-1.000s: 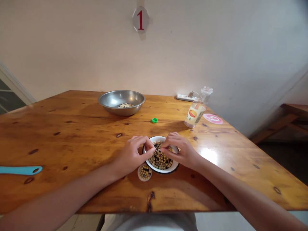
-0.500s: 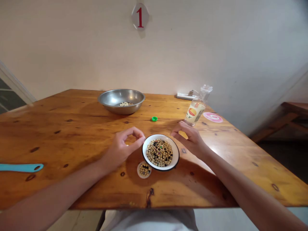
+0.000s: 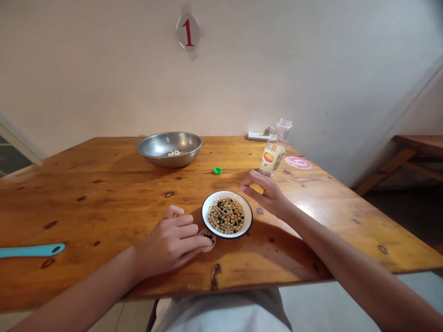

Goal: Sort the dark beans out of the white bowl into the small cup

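Observation:
A white bowl with a dark rim [image 3: 247, 227] holds many cream and black beads [image 3: 225, 216], with a few coloured ones among them. Just left of its near edge lies a small round lid [image 3: 212, 247] with more beads in it, partly covered by my left hand [image 3: 180, 237]. The left index finger and thumb come together over this lid, and the other fingers curl; whatever is between the tips is hidden. My right hand [image 3: 265, 191] is at the bowl's upper right, thumb and index fingertips pinched together. Nothing can be made out in that pinch.
A steel basin [image 3: 169, 159] with some pale beads stands at the back left. A green cap [image 3: 218, 170] lies behind the bowl. A clear labelled bottle [image 3: 273, 154] stands beyond my right hand, near a white power strip [image 3: 258, 136]. A blue handle [image 3: 32, 250] lies far left.
My left hand has come down from the bowl's left side to the small lid, turning its back upward. The right hand stays in its pinch beside the bowl. The view has shifted slightly.

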Tool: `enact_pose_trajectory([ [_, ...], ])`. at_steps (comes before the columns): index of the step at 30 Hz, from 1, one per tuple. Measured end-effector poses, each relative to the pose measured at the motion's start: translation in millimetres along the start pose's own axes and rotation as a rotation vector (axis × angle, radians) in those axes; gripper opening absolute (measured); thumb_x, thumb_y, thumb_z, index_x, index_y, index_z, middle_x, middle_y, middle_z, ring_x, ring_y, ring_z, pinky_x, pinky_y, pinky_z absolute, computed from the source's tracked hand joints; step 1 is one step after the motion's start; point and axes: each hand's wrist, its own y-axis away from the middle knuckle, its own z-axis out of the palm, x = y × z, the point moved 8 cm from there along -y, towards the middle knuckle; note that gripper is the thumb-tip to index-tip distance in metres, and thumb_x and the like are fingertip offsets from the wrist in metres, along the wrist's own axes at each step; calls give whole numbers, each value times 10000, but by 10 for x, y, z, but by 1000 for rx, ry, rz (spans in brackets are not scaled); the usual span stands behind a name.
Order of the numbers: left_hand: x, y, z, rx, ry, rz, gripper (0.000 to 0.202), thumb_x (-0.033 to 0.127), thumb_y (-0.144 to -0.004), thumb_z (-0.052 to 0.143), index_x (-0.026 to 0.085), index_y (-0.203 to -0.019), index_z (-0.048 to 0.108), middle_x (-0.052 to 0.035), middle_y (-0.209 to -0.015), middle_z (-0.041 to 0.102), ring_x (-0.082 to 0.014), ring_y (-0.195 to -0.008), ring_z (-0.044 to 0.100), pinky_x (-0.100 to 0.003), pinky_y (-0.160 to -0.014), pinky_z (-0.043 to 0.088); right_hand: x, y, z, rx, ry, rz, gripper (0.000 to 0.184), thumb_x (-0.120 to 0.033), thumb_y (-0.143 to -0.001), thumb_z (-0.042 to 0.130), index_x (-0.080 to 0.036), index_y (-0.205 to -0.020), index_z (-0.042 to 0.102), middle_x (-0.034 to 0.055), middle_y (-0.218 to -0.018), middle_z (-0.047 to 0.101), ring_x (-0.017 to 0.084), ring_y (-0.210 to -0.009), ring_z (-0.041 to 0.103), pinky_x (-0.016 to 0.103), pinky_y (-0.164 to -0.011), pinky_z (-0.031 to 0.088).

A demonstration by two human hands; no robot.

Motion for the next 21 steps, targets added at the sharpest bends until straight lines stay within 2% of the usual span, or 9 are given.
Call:
enact_pose_trajectory([
  [6,-83,-5,140,-68,84,7,125,192,-866,550,206,-793,650,30,-556,576,-124,-558,427,-311,-638,242,70,10,-5,10,22,18,153,-204,-910,505,-187,-760,531,8,-677,555,131,-654,498,250,-616,400],
  [12,-69,-5,212,-102,83,-1,180,188,-885,516,206,-747,629,25,-571,580,-139,-589,441,-324,-648,231,78,10,18,-9,36,22,163,-214,-908,511,-183,-750,537,12,-669,553,132,-645,498,248,-607,403],
  [17,-32,-27,197,-85,72,7,196,181,-880,524,191,-702,603,31,-550,568,-130,-564,422,-325,-649,234,67,9,29,-23,36,19,146,-217,-899,529,-177,-761,551,13,-670,552,131,-641,508,245,-604,406],
  [21,-11,-37,121,-30,78,14,147,181,-872,545,203,-767,645,42,-515,548,-118,-543,423,-318,-652,247,87,7,32,-14,30,38,147,-196,-887,540,-169,-744,551,11,-664,548,126,-635,506,236,-599,399],
])
